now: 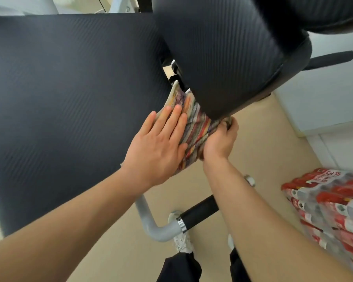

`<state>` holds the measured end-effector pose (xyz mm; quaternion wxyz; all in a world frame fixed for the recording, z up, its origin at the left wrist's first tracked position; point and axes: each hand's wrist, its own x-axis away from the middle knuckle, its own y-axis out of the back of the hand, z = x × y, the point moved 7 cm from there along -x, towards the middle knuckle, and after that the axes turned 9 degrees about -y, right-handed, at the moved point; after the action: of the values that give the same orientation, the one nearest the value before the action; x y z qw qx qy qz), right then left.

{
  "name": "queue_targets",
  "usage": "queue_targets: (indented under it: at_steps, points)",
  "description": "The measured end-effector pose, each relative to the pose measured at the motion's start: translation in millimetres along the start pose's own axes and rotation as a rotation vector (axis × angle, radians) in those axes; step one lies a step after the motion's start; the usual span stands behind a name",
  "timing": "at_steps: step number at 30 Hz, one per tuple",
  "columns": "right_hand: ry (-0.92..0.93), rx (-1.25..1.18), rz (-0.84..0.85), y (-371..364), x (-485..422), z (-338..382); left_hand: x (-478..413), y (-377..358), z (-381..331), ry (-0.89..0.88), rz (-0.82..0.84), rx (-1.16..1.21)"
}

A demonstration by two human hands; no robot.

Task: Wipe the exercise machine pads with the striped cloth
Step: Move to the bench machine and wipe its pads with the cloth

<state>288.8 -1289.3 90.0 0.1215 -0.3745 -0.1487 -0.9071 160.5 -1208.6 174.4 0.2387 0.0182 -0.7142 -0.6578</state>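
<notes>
A large flat black pad (69, 98) of the exercise machine fills the left of the view. A thicker black pad (222, 58) stands to its right. The striped cloth (194, 127) hangs in the gap between them, against the edge of the large pad. My left hand (159, 147) lies flat with fingers together, pressing the cloth onto that edge. My right hand (220, 139) is closed around the cloth's lower right part, just under the thicker pad's bottom corner. The cloth's upper end runs up into the gap.
A grey metal tube with a black foam grip (200, 212) juts out below my arms. A pack of red-labelled bottles (330, 210) sits on the beige floor at the right. A white cabinet (324, 94) stands behind it. My feet show at the bottom.
</notes>
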Motion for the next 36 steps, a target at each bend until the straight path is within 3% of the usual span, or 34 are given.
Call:
queue_targets:
  at_steps: [3, 7, 14, 17, 20, 25, 30, 36]
  points:
    - [-0.042, -0.146, 0.025, -18, 59, -24, 40, 2, 8, -0.038, 0.04, -0.052]
    - [-0.184, -0.234, 0.217, -36, 129, -59, 59, 5, 24, -0.037, 0.104, -0.073]
    - [-0.379, -0.274, 0.057, -12, 27, -25, -26, -3, -3, -0.085, 0.078, -0.086]
    - [-0.344, -0.323, 0.014, -13, 39, -25, -29, -3, -7, -0.101, 0.075, -0.094]
    - [-0.297, -0.318, -0.026, -23, 89, -31, 30, 3, 10, -0.094, 0.078, -0.081]
    - [-0.305, -0.289, 0.106, -45, 180, -69, 135, 9, 54, -0.004, 0.13, -0.132]
    - [-0.303, -0.256, -0.037, -34, 128, -44, 84, 8, 42, 0.022, 0.111, -0.127]
    - [-0.219, -0.336, -0.003, -24, 87, -38, 11, 5, 23, -0.089, 0.096, -0.124]
